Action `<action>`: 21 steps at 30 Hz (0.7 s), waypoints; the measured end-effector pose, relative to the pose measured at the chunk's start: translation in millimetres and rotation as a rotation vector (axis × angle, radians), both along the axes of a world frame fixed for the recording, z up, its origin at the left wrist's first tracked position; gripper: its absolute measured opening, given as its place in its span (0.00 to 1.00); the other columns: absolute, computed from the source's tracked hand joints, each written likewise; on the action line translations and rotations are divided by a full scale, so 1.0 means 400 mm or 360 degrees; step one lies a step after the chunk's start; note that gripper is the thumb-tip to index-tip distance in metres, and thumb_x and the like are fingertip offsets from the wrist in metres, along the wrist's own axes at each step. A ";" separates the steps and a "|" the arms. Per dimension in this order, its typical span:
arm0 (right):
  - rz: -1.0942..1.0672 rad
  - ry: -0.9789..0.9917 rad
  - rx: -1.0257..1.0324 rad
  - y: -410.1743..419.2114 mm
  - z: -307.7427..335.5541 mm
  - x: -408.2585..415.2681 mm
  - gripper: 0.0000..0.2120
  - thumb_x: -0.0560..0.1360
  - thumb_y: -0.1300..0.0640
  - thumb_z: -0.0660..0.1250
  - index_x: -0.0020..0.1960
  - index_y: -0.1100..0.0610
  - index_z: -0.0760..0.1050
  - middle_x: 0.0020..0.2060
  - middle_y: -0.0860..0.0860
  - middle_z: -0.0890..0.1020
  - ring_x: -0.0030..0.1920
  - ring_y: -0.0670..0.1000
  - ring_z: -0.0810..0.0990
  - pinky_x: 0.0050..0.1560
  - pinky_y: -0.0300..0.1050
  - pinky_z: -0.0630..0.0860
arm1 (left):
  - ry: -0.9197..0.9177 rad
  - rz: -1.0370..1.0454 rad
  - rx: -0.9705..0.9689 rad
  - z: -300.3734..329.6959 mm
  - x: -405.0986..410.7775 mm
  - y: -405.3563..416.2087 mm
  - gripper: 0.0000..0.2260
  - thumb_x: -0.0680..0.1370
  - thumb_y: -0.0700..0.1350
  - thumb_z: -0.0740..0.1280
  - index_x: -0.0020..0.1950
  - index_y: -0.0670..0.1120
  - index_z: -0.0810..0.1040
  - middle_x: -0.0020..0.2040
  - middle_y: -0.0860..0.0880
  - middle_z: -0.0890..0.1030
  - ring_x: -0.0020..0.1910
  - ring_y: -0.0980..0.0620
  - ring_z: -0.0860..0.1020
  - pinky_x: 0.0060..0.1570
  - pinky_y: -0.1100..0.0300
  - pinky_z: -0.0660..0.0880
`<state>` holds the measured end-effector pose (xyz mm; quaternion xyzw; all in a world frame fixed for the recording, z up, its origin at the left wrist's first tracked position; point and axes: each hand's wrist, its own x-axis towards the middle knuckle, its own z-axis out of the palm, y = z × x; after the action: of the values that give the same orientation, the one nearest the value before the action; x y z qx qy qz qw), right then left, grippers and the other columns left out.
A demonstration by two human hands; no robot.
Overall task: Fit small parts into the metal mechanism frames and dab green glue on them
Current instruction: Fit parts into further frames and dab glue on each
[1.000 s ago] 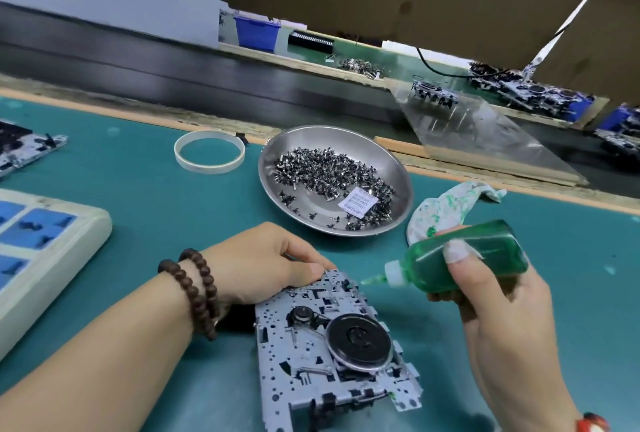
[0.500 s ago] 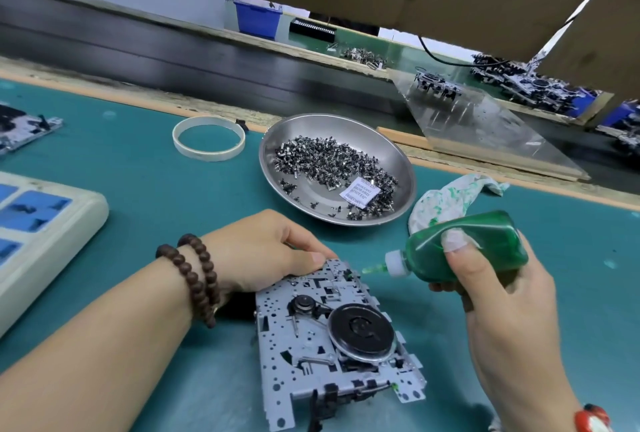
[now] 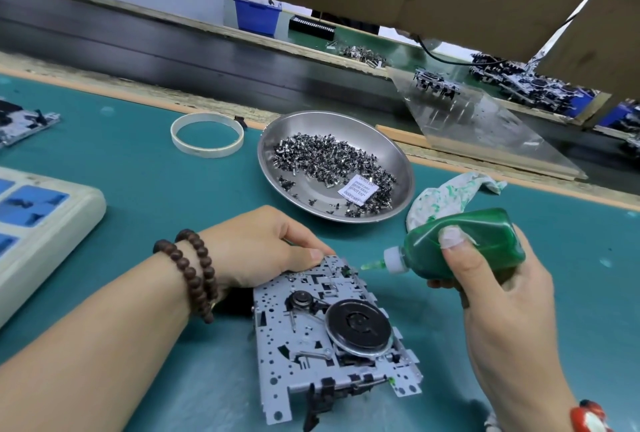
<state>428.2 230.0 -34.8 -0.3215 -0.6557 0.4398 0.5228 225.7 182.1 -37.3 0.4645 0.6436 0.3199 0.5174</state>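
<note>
1. Mechanism frame (image 3: 332, 334): a perforated metal chassis with a black flywheel (image 3: 360, 326), laid flat on the green bench (image 3: 138, 196) near the front edge. Its far left corner is held down by the left hand (image 3: 256, 248), whose fingers are curled over the edge with the thumb pressed on top. Risk: if this hold is loosened, the frame is likely to be pushed askew by the nozzle and the dab misplaced.

2. Glue bottle (image 3: 464, 246): a soft bottle of green glue, gripped around its body by the right hand (image 3: 495, 296), thumb across the top and fingers wrapped beneath. It is held almost level, with the nozzle tip (image 3: 372, 264) just beside the frame's far right corner. Whether the tip touches metal cannot be told. Risk: too firm a squeeze is judged likely to flood the corner and run into neighbouring slots or the belt.

3. Green dab (image 3: 392, 380): a small spot is seen at the frame's near right corner. Risk: it may be smeared if the frame is slid or lifted by that edge.

4. Steel dish (image 3: 398, 161): small metal parts (image 3: 329, 161) and a desiccant packet (image 3: 358, 189) are held in it, just behind the frame. Risk: a drip from a carelessly swung nozzle is judged able to foul the loose parts.

5. Stained rag (image 3: 446, 196): it lies behind the bottle, within reach for wiping the tip; strings of glue are likely if it is left unused.
</note>
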 end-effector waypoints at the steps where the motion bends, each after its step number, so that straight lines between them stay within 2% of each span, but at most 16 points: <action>1: -0.0007 0.0000 0.0001 0.000 0.000 0.000 0.08 0.64 0.44 0.68 0.42 0.43 0.80 0.34 0.44 0.83 0.35 0.43 0.81 0.33 0.35 0.76 | -0.0003 0.0003 0.0000 0.000 0.000 0.000 0.08 0.76 0.43 0.66 0.45 0.53 0.84 0.40 0.53 0.85 0.40 0.57 0.82 0.46 0.62 0.78; 9: -0.0013 -0.0023 0.0016 -0.005 -0.001 -0.002 0.09 0.64 0.44 0.69 0.43 0.43 0.79 0.35 0.46 0.83 0.36 0.44 0.81 0.33 0.35 0.76 | -0.0007 0.0004 -0.0004 -0.002 -0.001 0.001 0.07 0.76 0.43 0.66 0.45 0.52 0.84 0.40 0.53 0.85 0.39 0.57 0.82 0.46 0.62 0.77; 11: -0.0005 0.0002 0.0019 -0.004 0.000 -0.003 0.06 0.66 0.48 0.72 0.42 0.43 0.79 0.34 0.45 0.83 0.35 0.43 0.80 0.32 0.34 0.75 | -0.0010 0.0003 0.0005 -0.002 -0.002 0.000 0.08 0.76 0.43 0.66 0.44 0.53 0.84 0.40 0.53 0.85 0.39 0.58 0.82 0.45 0.64 0.77; 13: 0.0007 0.0017 0.0032 -0.004 0.000 -0.003 0.04 0.68 0.52 0.70 0.41 0.43 0.79 0.33 0.44 0.83 0.34 0.42 0.80 0.31 0.34 0.75 | 0.0000 0.0000 0.0021 -0.003 -0.001 0.001 0.08 0.76 0.43 0.66 0.43 0.53 0.84 0.39 0.54 0.85 0.37 0.60 0.82 0.43 0.66 0.76; 18: 0.0010 0.0007 0.0048 -0.007 0.005 -0.001 0.05 0.66 0.48 0.71 0.42 0.44 0.79 0.33 0.45 0.83 0.34 0.43 0.80 0.32 0.34 0.75 | 0.0013 -0.0001 0.0025 -0.003 -0.001 0.001 0.08 0.76 0.43 0.66 0.44 0.53 0.84 0.40 0.54 0.85 0.38 0.59 0.82 0.45 0.65 0.77; 21: -0.0001 -0.0004 0.0047 -0.006 0.004 0.000 0.03 0.68 0.51 0.71 0.42 0.47 0.78 0.33 0.45 0.83 0.34 0.42 0.81 0.32 0.33 0.75 | 0.0030 -0.0002 0.0030 -0.002 0.000 0.002 0.07 0.76 0.44 0.67 0.45 0.53 0.84 0.40 0.55 0.85 0.38 0.59 0.82 0.45 0.65 0.77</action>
<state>428.1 227.5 -33.0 -0.3144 -0.6628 0.4294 0.5268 225.6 182.8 -38.1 0.4728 0.6451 0.3211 0.5072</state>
